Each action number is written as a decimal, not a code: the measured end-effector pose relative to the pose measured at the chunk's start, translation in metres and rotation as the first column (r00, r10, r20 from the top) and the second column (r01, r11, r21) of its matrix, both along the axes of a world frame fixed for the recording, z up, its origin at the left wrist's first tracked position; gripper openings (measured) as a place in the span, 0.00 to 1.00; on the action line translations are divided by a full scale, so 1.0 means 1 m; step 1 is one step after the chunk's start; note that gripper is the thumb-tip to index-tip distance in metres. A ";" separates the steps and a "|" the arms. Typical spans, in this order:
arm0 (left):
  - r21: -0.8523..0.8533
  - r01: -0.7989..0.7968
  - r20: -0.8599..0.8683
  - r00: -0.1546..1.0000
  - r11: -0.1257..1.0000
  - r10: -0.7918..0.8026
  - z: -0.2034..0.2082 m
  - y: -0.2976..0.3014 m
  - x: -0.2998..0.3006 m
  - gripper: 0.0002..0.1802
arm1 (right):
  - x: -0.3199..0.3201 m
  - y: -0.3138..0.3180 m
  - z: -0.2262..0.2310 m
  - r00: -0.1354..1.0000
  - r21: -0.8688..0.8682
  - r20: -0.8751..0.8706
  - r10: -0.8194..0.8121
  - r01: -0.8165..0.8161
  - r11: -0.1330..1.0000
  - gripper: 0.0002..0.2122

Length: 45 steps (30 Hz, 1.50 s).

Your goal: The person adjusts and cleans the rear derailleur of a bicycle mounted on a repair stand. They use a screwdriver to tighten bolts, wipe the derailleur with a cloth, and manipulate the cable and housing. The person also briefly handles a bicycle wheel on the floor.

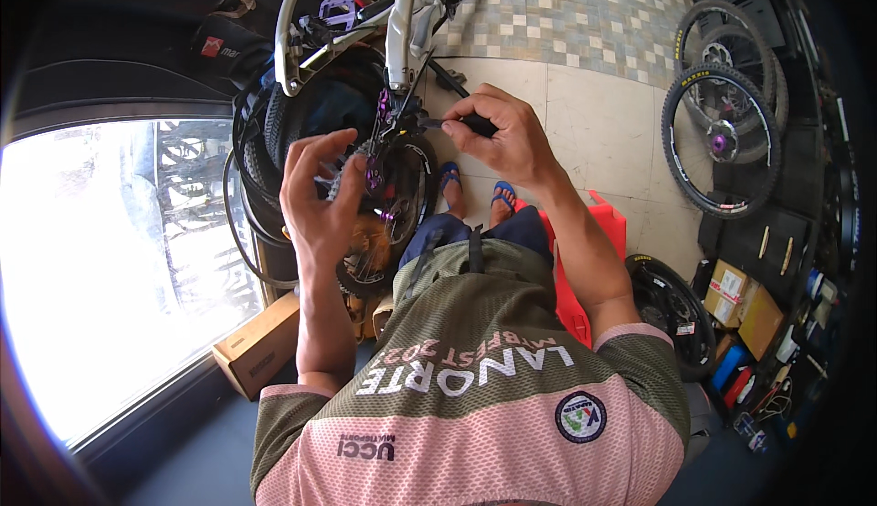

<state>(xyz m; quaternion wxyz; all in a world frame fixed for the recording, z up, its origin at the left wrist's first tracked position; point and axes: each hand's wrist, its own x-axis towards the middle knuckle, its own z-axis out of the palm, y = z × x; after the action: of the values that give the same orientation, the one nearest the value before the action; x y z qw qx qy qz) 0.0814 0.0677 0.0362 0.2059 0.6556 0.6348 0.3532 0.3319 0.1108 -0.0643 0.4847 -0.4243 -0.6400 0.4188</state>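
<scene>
My right hand point(502, 131) is closed around the black handle of a slim tool point(477, 125), probably a screwdriver. The tool's shaft points left at the purple and black parts point(385, 121) at the end of a silver bicycle frame point(399, 40). My left hand point(320, 182) is raised to the left of these parts, its fingers and thumb curved. Between them shows a silvery, toothed-looking piece point(331, 179), partly hidden by the fingers; its kind is not clear. Purple chain-side parts point(373, 177) hang just right of my left thumb.
Black tyres point(251, 150) lean at the left by a bright window point(119, 259). Below them lies a long cardboard box point(260, 346). A red plastic stool or chair point(575, 278) is beside my right leg. Wheels point(722, 141) stand at the right, above boxes point(735, 291) and assorted tools.
</scene>
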 end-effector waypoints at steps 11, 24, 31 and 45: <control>-0.174 0.119 0.021 0.993 0.978 -0.117 -0.013 0.032 0.000 0.13 | -0.021 0.004 0.004 0.969 0.231 0.228 -0.094 0.040 0.972 0.07; -0.261 0.157 0.075 0.987 0.953 -0.142 -0.020 0.049 -0.009 0.13 | -0.039 -0.003 0.001 0.977 0.117 0.125 -0.175 0.160 0.980 0.08; -0.237 0.204 0.063 0.979 0.950 -0.194 -0.021 0.049 -0.006 0.14 | -0.057 -0.011 0.019 0.916 0.130 0.268 -0.300 0.274 0.953 0.06; -0.123 0.283 -0.023 0.957 0.951 -0.288 -0.029 0.038 -0.005 0.22 | -0.053 -0.013 -0.004 0.985 0.055 0.032 -0.167 0.166 0.985 0.08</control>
<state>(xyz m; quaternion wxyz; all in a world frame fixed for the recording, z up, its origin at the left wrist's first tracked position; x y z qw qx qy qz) 0.0764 0.1053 0.0068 0.2802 0.7342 0.5574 0.2679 0.2788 0.0980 -0.0688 0.5170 -0.4712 -0.6218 0.3522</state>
